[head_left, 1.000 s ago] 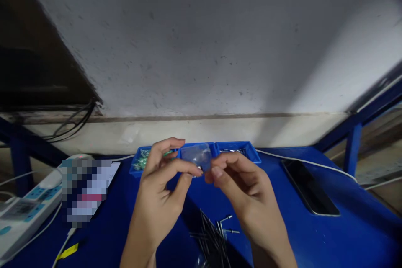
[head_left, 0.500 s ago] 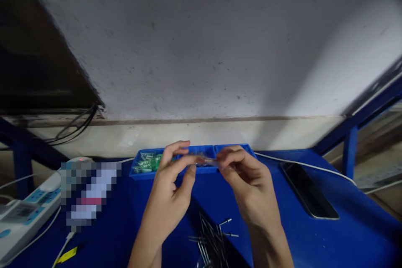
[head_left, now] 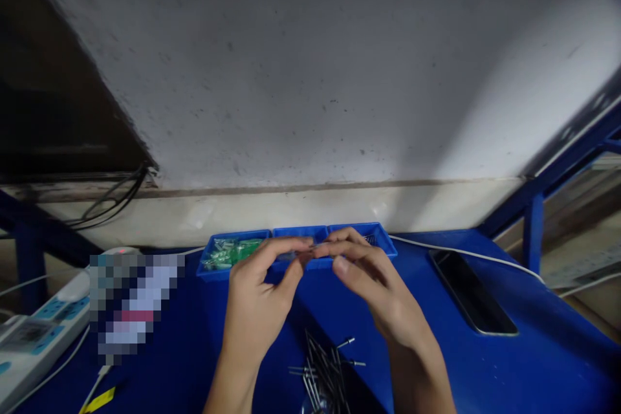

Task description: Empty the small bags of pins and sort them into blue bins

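My left hand (head_left: 264, 288) is raised over the blue table, thumb and forefinger pinched on a thin clear plastic piece (head_left: 287, 256), mostly hidden by the fingers. My right hand (head_left: 373, 275) reaches in from the other side. Its fingertips meet the left fingertips, while its thumb stands apart from them. Whether the right fingers also touch the plastic, I cannot tell. Behind the hands is a row of three blue bins: the left bin (head_left: 207, 270) holds clear and green packets, the right bin (head_left: 388, 242) small metal parts. Below the hands lies a pile of metal pop rivets (head_left: 324, 365).
A dark phone (head_left: 473, 294) lies on the table (head_left: 533, 362) at the right, beside a white cable (head_left: 466, 250). At the left are a white power strip (head_left: 43, 323), a blurred-out object (head_left: 145, 301) and a yellow tag (head_left: 101, 399). A wall (head_left: 310, 77) rises behind.
My hands have come together. The right thumb has parted from its fingers, and the clear plastic once stretched between both hands is now mostly hidden at the left fingertips.
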The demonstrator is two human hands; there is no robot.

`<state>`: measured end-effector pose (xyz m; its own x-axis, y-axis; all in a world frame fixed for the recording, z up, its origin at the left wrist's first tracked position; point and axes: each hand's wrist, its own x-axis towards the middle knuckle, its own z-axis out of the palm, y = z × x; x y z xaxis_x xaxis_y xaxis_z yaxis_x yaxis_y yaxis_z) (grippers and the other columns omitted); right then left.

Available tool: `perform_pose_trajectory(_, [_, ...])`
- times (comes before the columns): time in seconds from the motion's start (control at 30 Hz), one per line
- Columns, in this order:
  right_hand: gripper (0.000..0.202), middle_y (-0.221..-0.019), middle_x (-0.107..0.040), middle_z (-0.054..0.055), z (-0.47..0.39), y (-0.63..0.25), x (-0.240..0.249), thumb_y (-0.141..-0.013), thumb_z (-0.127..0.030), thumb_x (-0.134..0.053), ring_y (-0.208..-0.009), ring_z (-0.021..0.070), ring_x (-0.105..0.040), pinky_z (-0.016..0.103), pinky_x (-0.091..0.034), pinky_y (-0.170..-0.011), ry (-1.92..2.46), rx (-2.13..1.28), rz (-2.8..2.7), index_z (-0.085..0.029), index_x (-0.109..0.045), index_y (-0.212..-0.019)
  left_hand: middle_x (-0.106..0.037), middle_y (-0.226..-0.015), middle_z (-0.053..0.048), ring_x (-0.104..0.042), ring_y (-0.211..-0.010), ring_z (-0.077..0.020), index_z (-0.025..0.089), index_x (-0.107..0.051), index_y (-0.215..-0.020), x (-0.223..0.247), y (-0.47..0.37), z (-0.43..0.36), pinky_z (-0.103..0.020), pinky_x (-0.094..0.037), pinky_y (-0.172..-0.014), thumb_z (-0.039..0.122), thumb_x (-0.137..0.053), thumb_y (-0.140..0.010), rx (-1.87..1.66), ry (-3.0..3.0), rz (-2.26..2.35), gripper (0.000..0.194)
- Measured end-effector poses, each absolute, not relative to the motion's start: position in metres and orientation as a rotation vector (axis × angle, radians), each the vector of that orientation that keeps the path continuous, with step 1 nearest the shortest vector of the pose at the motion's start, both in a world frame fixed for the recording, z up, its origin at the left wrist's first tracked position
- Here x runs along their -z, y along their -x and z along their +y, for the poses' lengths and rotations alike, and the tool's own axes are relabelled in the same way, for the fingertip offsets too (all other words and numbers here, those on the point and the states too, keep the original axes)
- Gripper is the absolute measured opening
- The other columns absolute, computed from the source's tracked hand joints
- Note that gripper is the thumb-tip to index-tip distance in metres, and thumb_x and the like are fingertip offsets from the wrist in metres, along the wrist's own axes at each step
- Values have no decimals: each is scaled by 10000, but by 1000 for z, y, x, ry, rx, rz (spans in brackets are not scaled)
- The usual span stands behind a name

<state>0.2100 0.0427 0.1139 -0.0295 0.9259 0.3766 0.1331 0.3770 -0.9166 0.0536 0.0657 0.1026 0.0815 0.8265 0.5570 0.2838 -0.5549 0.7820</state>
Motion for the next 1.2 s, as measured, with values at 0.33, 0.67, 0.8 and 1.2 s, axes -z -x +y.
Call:
perform_pose_trajectory(0.33, [111,-691,-602,-8,53,-198,-103,-836,-259,-580,-610,115,-558,256,-465,-559,1083,-500,-1115,-196,-670,-821,-434,-1331,-20,-430,-1235,-256,314,-671,-940,-98,-55,68,-457,-438,-972,282,-655,-771,-1265,-2194,1171,173])
perform_pose_trajectory(0.67, [398,-840,-636,10,39,-191,-98,-788,-18,-565,-665,140,-598,287,-486,-576,931,328,-1007,-277,-622,-1085,-621,-1136,-27,-570,-1066,-211,298,-599,-1135,-66,-47,58,-353,-453,-941,331,-557,-827,-587,-2132,1071,312])
perform_pose_trajectory(0.8, [371,-845,-670,58,37,-208,-71,-853,-224,-540,-739,193,-626,328,-509,-654,1416,-93,-1663,-224,-552,-1224,-654,-985,-40,-625,-869,-180,242,-624,-1056,-28,-27,30,-297,-495,-799,299,-486,-848,-612,-2019,1214,255])
perform_pose_trajectory(1.2, [247,-1005,-586,108,-102,-207,35,-889,-365,-484,-964,247,-541,396,-473,-828,1728,-291,-1543,-203,-602,-1035,-567,-857,-27,-588,-760,-158,211,-601,-776,38,-10,-4,-274,-454,-733,229,-486,-830,-547,-2100,1396,128])
